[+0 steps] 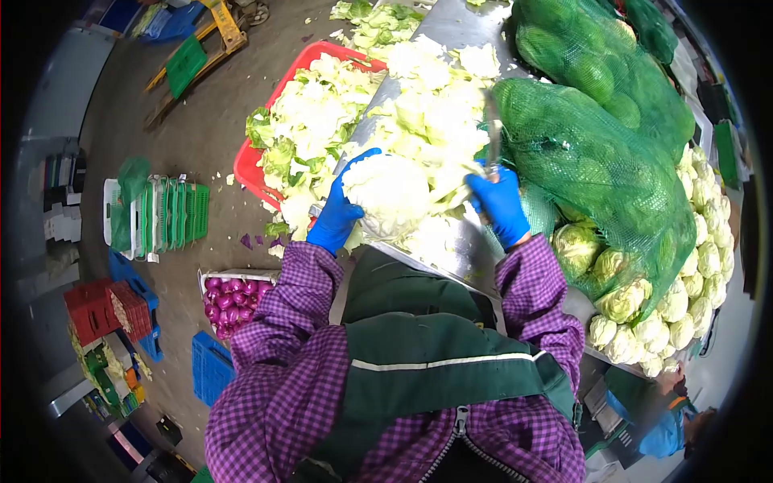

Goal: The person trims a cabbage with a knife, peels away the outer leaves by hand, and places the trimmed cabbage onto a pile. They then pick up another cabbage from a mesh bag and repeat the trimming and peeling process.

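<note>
My left hand (336,211), in a blue glove, is closed around the left side of a pale, round cabbage (388,197). The cabbage sits low over the near edge of a metal table (459,262). In my right hand (501,205), also gloved in blue, is a knife (493,133), its blade pointing away from me just right of the leaves. Cut cabbage leaves (435,109) lie heaped beyond the cabbage, and some lie between my hands. My right fingers partly hide the knife's handle.
Left of the table stands a red crate (251,171) full of leaves. Green net bags (596,153) of cabbages rest on the right, beside stacked pale heads (688,286). Purple onions (233,302) fill a box at lower left. Green crates (181,213) stand on the floor.
</note>
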A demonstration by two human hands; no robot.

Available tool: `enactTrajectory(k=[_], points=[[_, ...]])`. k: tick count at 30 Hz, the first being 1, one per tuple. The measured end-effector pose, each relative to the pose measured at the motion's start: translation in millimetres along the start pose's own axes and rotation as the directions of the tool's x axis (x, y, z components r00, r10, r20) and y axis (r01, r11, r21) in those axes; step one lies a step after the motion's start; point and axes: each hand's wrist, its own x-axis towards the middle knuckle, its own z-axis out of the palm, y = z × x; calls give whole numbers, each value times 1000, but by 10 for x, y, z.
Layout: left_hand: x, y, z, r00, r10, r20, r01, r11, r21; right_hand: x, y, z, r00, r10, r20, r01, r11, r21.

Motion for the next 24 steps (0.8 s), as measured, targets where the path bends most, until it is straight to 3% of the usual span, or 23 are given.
enactTrajectory(k=[1,4,6,8,9,10,11,12,13,14,16,17,19,20,22,24], points=[[-15,7,-7,999,-35,21,36,999,-34,6,39,-34,1000,0,3,0,1000,-3],[65,31,-53,991,-76,108,79,996,-30,-60,-42,5,977,-211,11,210,964,-165],[143,11,-83,978,-97,183,96,995,13,-196,-222,251,892,-427,150,453,846,-281],[193,-49,-121,951,-106,291,20,958,285,-183,-243,490,809,-541,230,580,670,-464],[169,-39,-114,950,-110,291,10,945,327,-156,-373,543,905,-348,245,425,782,-455],[157,-40,-106,949,-111,294,9,944,330,-32,-273,526,819,-511,258,572,702,-424],[157,-52,-105,950,-74,305,-19,956,294,38,-300,427,923,-340,183,378,892,-250],[143,-75,-119,949,-40,311,-44,966,256,93,-319,309,980,-132,150,141,989,-49],[117,-108,-145,948,-75,311,20,984,177,137,-351,238,989,-147,-1,147,989,-11],[82,-133,-162,949,-75,307,21,984,175,151,-370,93,1000,-10,5,9,996,87],[19,-26,-63,953,-282,114,284,959,-4,240,-159,-13,996,25,-87,-11,987,161],[7,23,-16,953,-280,112,282,959,-5,265,-67,-3,996,24,-85,-10,987,160],[-18,99,72,967,-243,78,254,946,-203,158,40,104,989,-1,-149,34,976,216],[-16,107,111,967,-246,73,256,945,-204,80,72,171,989,3,-145,29,976,216],[38,110,175,996,-39,81,63,947,-314,-90,116,305,989,60,139,-137,748,650],[62,-101,-49,995,-36,98,59,967,-246,-189,56,363,981,-38,189,-69,848,526]])
